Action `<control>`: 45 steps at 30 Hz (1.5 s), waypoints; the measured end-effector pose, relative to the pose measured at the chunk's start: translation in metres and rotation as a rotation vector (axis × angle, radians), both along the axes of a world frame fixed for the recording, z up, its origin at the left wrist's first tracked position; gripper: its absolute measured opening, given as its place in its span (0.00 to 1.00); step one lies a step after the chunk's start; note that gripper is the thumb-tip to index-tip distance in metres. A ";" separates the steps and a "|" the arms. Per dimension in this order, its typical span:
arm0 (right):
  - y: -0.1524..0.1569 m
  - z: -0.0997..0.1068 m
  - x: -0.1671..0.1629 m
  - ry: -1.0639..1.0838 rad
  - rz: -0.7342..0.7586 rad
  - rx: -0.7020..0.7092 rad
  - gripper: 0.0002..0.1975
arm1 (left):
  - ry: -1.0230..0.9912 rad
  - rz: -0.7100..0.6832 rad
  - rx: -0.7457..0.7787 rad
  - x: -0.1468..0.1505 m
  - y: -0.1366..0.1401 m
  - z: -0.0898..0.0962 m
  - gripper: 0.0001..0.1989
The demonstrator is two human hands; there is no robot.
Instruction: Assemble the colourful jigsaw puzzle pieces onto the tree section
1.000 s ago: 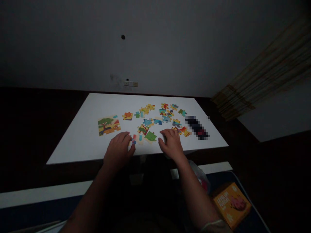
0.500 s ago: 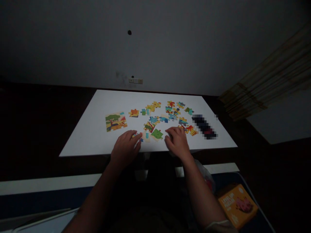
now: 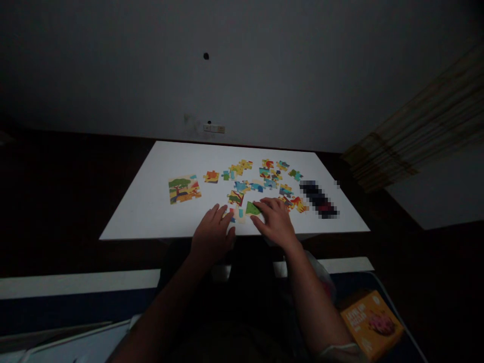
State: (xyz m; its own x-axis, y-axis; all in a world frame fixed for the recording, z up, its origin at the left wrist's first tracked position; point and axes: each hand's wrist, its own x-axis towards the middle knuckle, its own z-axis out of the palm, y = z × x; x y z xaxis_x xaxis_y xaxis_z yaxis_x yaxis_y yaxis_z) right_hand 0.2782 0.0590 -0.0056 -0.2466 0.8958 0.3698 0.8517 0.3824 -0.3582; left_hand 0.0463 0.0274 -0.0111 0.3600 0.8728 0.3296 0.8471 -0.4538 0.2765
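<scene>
On the near edge of the white worktop [image 3: 151, 206], the left hand [image 3: 212, 236] lies flat with its fingers [image 3: 223, 216] spread loosely, their tips touching a pale puzzle piece [image 3: 237, 214] with red and blue marks. Just right of it, the right hand [image 3: 277, 223] rests palm down, its fingers extended onto a green puzzle piece [image 3: 252, 208], pressing rather than gripping it. Farther back, loose puzzle pieces [image 3: 264, 176] lie scattered across the middle, and an assembled section [image 3: 184, 188] showing a tree sits apart on the left. A blurred dark object [image 3: 318, 198] lies at the right. Down at the near right, off the worktop, an orange box [image 3: 371, 322] rests closed, contents unseen.
</scene>
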 end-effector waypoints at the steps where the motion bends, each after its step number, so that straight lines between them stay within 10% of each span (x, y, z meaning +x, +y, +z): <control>1: 0.001 -0.001 0.001 0.017 -0.004 0.003 0.20 | 0.000 0.004 0.005 0.004 -0.002 -0.001 0.23; 17: 0.003 -0.005 0.003 0.140 -0.088 0.053 0.15 | 0.066 0.039 0.011 0.039 -0.006 0.001 0.29; 26: -0.016 -0.025 0.042 0.613 -0.466 0.192 0.10 | 0.088 -0.024 -0.016 0.039 -0.030 -0.014 0.31; 45: -0.026 -0.035 0.064 0.010 -0.394 0.127 0.09 | 0.135 -0.005 -0.028 0.058 -0.027 -0.002 0.31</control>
State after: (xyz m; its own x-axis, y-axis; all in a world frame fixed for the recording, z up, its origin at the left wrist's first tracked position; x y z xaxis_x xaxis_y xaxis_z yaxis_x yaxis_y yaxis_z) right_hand 0.3417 0.0330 -0.0404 0.1103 0.8680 0.4842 0.9387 0.0691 -0.3378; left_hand 0.1045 0.0005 -0.0129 0.4033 0.8792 0.2539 0.8754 -0.4515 0.1728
